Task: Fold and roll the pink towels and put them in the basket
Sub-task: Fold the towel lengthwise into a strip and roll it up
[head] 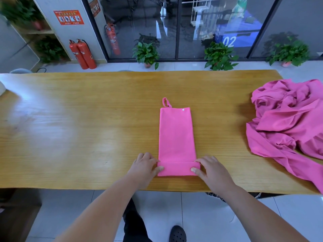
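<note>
On the far left, on the wall behind the table (70,119), a red notice (68,17) is seen; its writing is too small to be read. Below it two red extinguishers (83,55) are stood on the floor. The left half of the table is bare wood, so wide room is given on that side. The left hand (144,167) is placed at the left end of the fold: the thumb is laid on top of the flap and the fingers are curled at the edge, so the cloth is pinched. The towel (175,137) is laid flat at the middle of the table as a narrow strip, with its long axis running away from the person. Its far end carries a loop (166,102) at the left corner and a small white snap (183,109) at the right corner. Its near end is turned over once into a short flap and lies close to the near table edge. The right hand (211,170) is set at the right end of the flap in the same way, thumb on top and fingers bent at the edge, and the cloth is gripped there. Behind the glass, "02" (229,41) is written in white on a blue panel. Between the towel and the pile (288,123) of crumpled pink cloth a band of free wood is left; the pile hangs over the right and near edges.
</note>
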The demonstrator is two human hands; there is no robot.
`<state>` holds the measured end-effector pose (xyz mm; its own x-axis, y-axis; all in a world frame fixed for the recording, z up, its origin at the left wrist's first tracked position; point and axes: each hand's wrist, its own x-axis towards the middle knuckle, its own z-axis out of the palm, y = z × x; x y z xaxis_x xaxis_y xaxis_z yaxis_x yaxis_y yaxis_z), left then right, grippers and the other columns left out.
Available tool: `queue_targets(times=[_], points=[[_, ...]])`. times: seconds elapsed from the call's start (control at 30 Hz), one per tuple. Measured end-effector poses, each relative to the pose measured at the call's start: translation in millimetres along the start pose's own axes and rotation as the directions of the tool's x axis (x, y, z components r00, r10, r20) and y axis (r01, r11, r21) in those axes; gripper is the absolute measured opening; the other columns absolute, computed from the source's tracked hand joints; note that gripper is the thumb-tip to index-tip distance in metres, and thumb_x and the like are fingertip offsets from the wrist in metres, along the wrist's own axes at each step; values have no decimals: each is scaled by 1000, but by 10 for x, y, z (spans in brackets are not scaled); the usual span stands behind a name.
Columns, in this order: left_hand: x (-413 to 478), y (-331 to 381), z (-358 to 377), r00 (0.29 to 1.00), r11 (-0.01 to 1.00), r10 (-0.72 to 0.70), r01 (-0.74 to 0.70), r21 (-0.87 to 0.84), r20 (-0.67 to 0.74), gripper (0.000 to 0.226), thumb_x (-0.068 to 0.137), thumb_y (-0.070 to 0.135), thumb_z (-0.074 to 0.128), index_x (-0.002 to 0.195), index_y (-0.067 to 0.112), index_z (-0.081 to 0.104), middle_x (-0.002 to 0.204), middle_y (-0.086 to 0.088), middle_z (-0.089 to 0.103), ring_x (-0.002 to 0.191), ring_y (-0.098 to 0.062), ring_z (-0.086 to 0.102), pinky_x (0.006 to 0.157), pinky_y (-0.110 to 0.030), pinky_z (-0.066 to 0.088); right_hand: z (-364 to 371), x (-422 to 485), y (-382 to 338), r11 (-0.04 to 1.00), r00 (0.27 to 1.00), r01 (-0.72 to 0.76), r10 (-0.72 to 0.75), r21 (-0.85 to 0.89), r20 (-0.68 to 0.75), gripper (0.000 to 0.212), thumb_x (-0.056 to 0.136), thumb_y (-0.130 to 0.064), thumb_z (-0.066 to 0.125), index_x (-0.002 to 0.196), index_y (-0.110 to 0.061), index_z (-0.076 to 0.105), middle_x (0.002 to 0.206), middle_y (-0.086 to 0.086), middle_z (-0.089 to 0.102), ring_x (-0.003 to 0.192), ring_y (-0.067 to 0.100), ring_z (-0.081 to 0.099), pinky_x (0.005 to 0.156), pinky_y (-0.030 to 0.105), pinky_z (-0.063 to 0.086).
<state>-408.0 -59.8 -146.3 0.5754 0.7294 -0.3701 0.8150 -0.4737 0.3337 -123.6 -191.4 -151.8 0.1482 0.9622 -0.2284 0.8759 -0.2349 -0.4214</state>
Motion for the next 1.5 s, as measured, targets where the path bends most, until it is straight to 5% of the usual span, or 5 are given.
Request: queue_targets(times=[0.27,0.5,0.73,1.23,1.5], points=[[111,224,-126,921,995,102,-87,55,-375,10,99,37,67,109,36,68,108,18,58,106,-14,49,91,-30,43,26,183,-192,954,890,114,-222,-276,-399,11,92,-36,77,95,-28,69,100,-12,56,92,17,51,74,35,48],[22,172,189,792,943,277,-116,310,-545,15,94,30,74,106,22,73,102,7,68,83,-20,54,69,-35,41,203,129,-222,896,861,54,-265,-441,-433,30,105,-37,46,108,-22,71,110,-8,64,93,21,56,71,37,46],[26,248,77,950,998,31,-14,57,-311,60,99,42,66,153,30,43,149,15,47,111,-18,62,91,-32,49,69,196,-285,948,982,7,-67,-318,-179,60,92,-52,70,144,-28,53,142,-16,52,118,13,55,91,33,50],[166,-36,-246,984,930,-48,107,-351,174,59,96,62,62,143,28,58,133,10,54,122,-17,57,104,-40,50,-333,270,-132,998,977,-46,38,37,209,55,96,-66,56,142,-35,56,127,-18,54,127,11,44,98,35,47],[243,150,-193,917,991,105,-131,-40,-384,9,98,36,68,106,33,66,108,17,58,101,-10,54,84,-32,49,-111,363,-227,962,940,59,-143,-266,-310,22,92,-49,72,106,-33,69,107,-12,56,101,18,51,81,36,50]])
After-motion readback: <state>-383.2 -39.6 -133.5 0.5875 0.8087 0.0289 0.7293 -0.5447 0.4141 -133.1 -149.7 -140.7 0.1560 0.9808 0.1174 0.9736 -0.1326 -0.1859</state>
